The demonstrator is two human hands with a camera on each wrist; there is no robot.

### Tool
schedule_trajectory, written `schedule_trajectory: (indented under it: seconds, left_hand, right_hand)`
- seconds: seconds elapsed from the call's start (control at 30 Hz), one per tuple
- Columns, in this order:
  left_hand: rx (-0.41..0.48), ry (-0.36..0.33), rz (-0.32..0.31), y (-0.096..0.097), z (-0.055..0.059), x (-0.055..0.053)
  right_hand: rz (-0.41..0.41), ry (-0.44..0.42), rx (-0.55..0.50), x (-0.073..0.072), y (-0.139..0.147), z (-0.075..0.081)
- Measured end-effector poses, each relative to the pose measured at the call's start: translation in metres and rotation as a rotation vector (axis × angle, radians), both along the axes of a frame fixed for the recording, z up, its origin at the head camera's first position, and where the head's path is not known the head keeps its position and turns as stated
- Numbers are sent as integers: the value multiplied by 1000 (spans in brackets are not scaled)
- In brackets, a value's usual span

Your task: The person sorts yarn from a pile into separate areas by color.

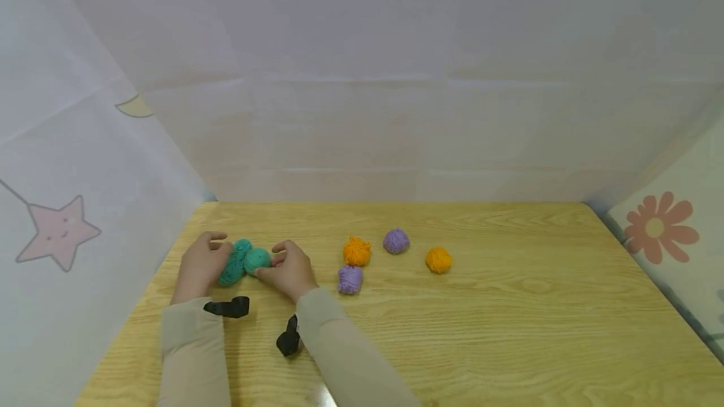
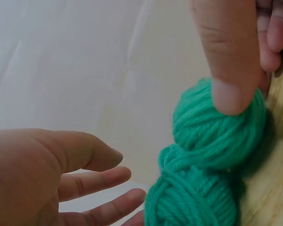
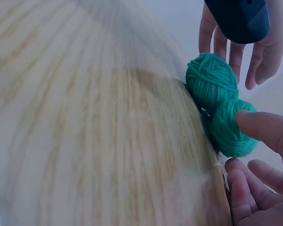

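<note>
At the table's (image 1: 509,325) far left, a round green yarn ball (image 1: 257,259) is pinched by the right hand (image 1: 292,270). The touching oval yarn ball (image 1: 230,270) is flanked by the left hand (image 1: 200,264), fingers spread; contact cannot be confirmed.

With the head view as the dial, a pale wood-grained bench (image 1: 509,331) spreads around 6 o'clock, a creased whitish sheet (image 1: 362,130) rising behind it toward 12. Near its middle sits a shaggy orange yarn ball (image 1: 357,252); a lilac yarn bundle (image 1: 351,280) lies just beside it at its 6 o'clock, a purple yarn ball (image 1: 396,241) between its 2 and 3. From that purple one, a smaller orange ball (image 1: 438,260) lies at 4. Printed on side sheeting are a pink star (image 1: 59,234) at 9, a yellow crescent (image 1: 136,107) at half past nine, and a reddish flower (image 1: 654,227) at 3.
</note>
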State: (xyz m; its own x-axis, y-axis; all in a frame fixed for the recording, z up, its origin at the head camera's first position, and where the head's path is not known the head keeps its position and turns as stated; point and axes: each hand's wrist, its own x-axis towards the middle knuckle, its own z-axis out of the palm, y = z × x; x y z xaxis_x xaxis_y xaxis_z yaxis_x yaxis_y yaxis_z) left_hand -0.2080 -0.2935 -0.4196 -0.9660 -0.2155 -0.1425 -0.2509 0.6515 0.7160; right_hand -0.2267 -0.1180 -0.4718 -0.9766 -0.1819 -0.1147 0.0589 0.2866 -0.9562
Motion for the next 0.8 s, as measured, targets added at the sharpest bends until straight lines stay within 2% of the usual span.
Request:
schedule_trajectory:
  seconds: [0.17, 0.27, 0.4, 0.6, 0.8]
  left_hand:
    - [-3, 89, 15, 5, 4, -2]
    - [-24, 174, -18, 9, 8, -2]
    - [-40, 302, -75, 16, 12, -2]
    - [-27, 450, -105, 24, 20, -2]
    - [-37, 527, -153, 33, 29, -3]
  right_hand:
    - [23, -31, -51, -1, 3, 1]
    - [34, -36, -45, 0, 6, 3]
    - [55, -21, -25, 4, 17, 13]
    - [128, 95, -19, 12, 42, 33]
    - [181, 244, 16, 18, 71, 52]
